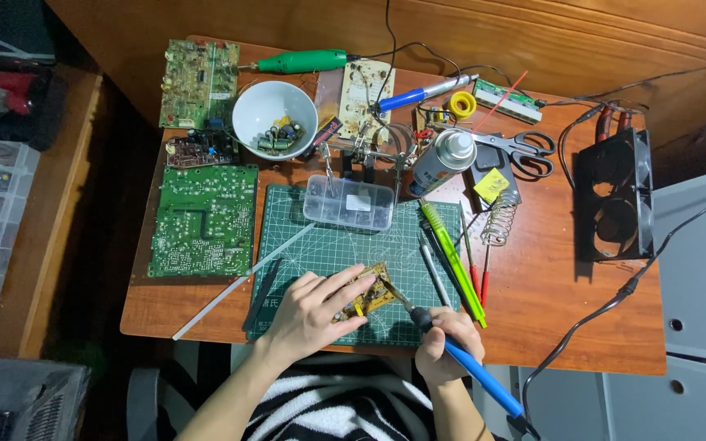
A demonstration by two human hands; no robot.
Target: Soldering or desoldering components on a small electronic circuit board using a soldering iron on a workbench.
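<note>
Small yellow circuit board lies on the green cutting mat at the bench's near edge, long axis slanting up to the right. Left hand presses flat on it, fingers spread, clamped on nothing. Right hand is closed around the blue soldering iron; its tip points up-left and seems to touch the board's right end.
</note>
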